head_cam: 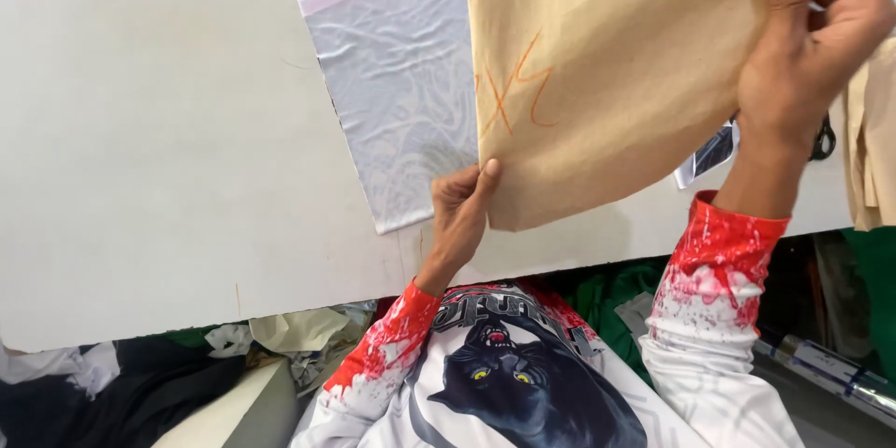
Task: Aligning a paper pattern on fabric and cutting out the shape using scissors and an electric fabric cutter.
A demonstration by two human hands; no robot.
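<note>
head view: I'm at the near edge of the white table (140,177)
left hand (462,215): pinching the lower corner of a tan paper sheet (607,75)
right hand (812,47): clenched on the sheet's far upper corner, lifting it off the table
pale fabric piece (392,84): flat on the table, partly under the sheet
step: positioning the sheet over the fabric, I judge
next: lower it squarely, edges matched

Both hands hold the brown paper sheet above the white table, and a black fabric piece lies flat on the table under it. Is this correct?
Not quite: the head view shows the fabric piece is white, not black. The rest stands: the left hand and the right hand hold the brown paper sheet above the white table, with the fabric flat under it.
</note>
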